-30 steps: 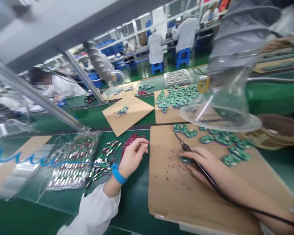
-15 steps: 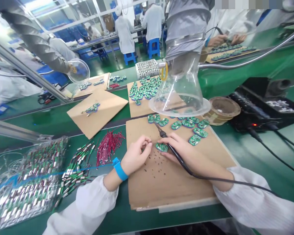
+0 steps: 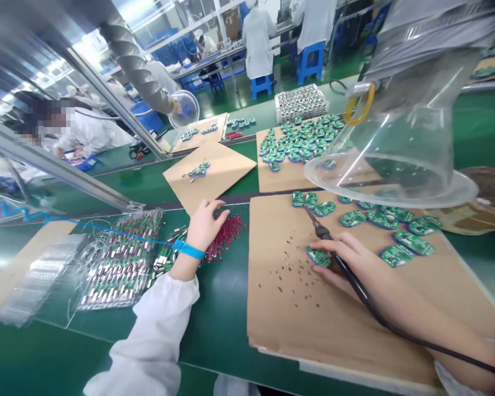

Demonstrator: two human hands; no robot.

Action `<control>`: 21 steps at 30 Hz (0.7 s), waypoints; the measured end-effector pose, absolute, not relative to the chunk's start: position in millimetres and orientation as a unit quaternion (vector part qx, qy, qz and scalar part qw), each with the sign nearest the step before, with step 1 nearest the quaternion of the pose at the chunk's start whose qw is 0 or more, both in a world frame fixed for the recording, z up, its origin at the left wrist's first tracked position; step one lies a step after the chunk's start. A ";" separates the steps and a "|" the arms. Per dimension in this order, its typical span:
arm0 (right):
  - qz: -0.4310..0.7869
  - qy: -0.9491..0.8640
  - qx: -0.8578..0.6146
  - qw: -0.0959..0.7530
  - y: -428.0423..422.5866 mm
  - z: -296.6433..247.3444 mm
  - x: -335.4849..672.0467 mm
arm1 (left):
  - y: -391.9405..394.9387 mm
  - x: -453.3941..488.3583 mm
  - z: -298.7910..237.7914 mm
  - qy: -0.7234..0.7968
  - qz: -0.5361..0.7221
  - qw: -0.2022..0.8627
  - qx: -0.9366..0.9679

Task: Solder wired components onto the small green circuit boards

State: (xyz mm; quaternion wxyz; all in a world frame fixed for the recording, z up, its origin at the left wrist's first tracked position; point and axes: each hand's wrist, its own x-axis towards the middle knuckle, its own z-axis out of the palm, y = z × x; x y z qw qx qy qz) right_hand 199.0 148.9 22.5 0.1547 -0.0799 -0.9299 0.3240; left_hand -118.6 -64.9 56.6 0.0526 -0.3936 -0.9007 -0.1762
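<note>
My right hand [image 3: 341, 261] holds a black-handled soldering iron [image 3: 322, 233] like a pen, with its tip down at a small green circuit board [image 3: 319, 257]. That board lies on a large cardboard sheet [image 3: 297, 313] flecked with dark specks. Several more green boards [image 3: 397, 255] lie beyond it on the sheet. My left hand [image 3: 204, 225], with a blue wrist strap [image 3: 188, 250], rests beside a bundle of red wires [image 3: 227, 234], fingers slightly curled and touching its end.
A transparent fume hood [image 3: 391, 159] hangs above the sheet's far side. Bagged boards with wires [image 3: 119, 264] lie left of my left arm. Cardboard sheets with piled green boards [image 3: 297, 146] stand beyond. Co-workers in white coats [image 3: 258, 44] sit farther back.
My left hand has moved away from the board, back to the red wires. The view has swung, and the right hand stays at the board with the iron.
</note>
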 end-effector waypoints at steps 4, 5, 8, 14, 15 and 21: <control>0.322 -0.929 -0.068 0.170 147.1 26.9 200.8 | -37.5 -122.8 43.9 -0.894 -0.163 0.024 -0.416; 0.327 -0.927 -0.066 0.172 146.8 29.4 202.0 | -34.3 -125.6 43.2 -0.893 -0.163 0.020 -0.419; 0.333 -0.925 -0.054 0.172 145.7 37.0 204.7 | -33.1 -130.1 49.0 -0.887 -0.170 0.020 -0.430; 0.338 -0.924 -0.069 0.165 140.8 39.2 195.9 | -30.3 -73.3 72.0 -0.821 -0.242 -0.083 -0.510; 0.339 -0.922 -0.072 0.170 140.0 38.1 194.0 | -27.4 -57.1 73.0 -0.791 -0.265 -0.133 -0.535; 0.377 -0.900 -0.084 0.204 139.0 35.9 196.7 | -9.5 4.3 66.5 -0.689 -0.290 -0.261 -0.612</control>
